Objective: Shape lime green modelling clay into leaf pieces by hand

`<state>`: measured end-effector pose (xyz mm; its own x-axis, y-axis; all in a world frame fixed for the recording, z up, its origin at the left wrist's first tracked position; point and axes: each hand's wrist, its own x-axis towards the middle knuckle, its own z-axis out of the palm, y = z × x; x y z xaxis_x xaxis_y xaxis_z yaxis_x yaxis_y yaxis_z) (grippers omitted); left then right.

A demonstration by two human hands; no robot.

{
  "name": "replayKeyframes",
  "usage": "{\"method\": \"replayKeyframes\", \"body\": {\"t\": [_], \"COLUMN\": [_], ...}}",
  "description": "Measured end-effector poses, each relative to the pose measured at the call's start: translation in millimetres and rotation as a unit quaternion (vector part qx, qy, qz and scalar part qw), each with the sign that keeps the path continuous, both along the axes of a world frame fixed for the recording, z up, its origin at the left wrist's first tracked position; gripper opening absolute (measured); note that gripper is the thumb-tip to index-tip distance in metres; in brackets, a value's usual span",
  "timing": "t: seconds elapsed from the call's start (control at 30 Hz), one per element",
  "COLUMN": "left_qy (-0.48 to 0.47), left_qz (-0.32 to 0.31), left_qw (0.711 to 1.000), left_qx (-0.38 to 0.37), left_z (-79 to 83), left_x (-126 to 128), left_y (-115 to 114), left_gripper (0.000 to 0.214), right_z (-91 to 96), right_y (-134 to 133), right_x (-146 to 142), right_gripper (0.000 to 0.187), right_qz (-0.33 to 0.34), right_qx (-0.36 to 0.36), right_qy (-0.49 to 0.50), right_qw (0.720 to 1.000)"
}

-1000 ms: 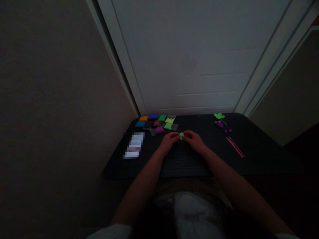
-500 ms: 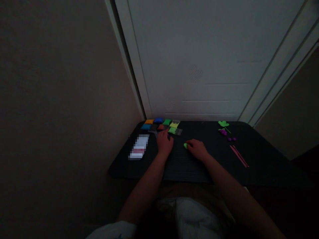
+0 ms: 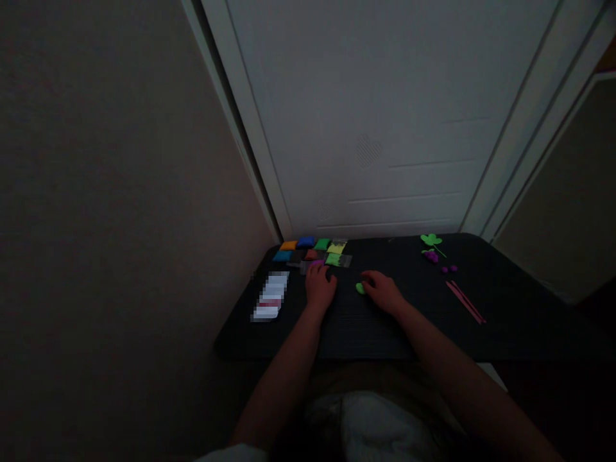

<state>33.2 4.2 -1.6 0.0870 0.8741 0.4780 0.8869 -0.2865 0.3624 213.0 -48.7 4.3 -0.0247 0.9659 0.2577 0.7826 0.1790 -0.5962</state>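
My left hand lies over the table with its fingers apart. Its fingertips reach the near edge of a packet of purple modelling clay; whether they touch it I cannot tell. A small light-green lump of modelling clay rests on the tabletop between my hands. Right beside it is my right hand, fingers bent and a gap showing between thumb and forefinger. The thumb side is at the lump's edge, and contact is hard to make out in the dim light.
Clay packets in several colours, including an orange one, lie at the back left of the dark table. A blurred white card or screen is at left. On the right are a green clover shape, purple balls and pink sticks.
My left hand has drawn back a little, uncovering the purple packet. More of the green lump shows beside my right hand's fingers. The camera view has shifted slightly.
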Motion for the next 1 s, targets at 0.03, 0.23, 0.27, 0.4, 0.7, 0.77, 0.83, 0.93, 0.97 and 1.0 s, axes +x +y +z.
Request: {"method": "replayKeyframes", "body": {"t": [0.03,0.23,0.27,0.4,0.7,0.77,0.83,0.93,0.97,1.0], "left_qy": [0.000,0.001,0.001,-0.001,-0.006,-0.006,-0.008,-0.010,-0.011,-0.014], "left_qz": [0.003,0.009,0.009,0.008,0.006,0.008,0.009,0.007,0.007,0.006], "left_qw": [1.000,1.000,1.000,1.000,1.000,1.000,1.000,1.000,1.000,1.000], "left_qx": [0.002,-0.007,-0.010,-0.014,-0.016,-0.015,-0.014,-0.018,-0.019,-0.019], "left_z": [-0.1,0.9,1.7,4.2,4.7,4.9,4.8,4.0,3.6,3.3], "left_x": [0.0,1.3,1.6,2.5,2.8,3.0,3.1,2.8,2.7,2.6], "left_y": [-0.6,-5.2,-5.9,-7.5,-6.3,-6.2,-6.1,-5.7,-5.5,-5.3], "left_gripper": [0.033,0.032,0.032,0.032,0.033,0.033,0.033,0.033,0.033,0.033], "right_z": [0.4,2.8,3.3,4.5,0.2,0.3,0.8,1.2,1.3,1.5], "right_y": [0.0,0.4,0.4,0.1,0.5,0.6,0.7,0.8,0.7,0.5], "right_x": [-0.1,-0.3,-0.4,-0.7,0.4,-0.1,-0.4,-0.4,-0.4,-0.4], "right_gripper": [0.030,0.029,0.029,0.029,0.030,0.029,0.029,0.029,0.029,0.030], "right_qz": [-0.001,0.003,0.002,0.001,0.001,0.000,0.001,0.003,0.005,0.009], "right_qx": [-0.001,-0.005,-0.008,-0.010,0.002,0.000,-0.001,-0.001,0.000,0.001], "right_qy": [0.004,0.013,0.012,0.011,0.008,0.006,0.004,0.004,0.004,0.003], "right_qw": [1.000,1.000,1.000,1.000,1.000,1.000,1.000,1.000,1.000,1.000]}}
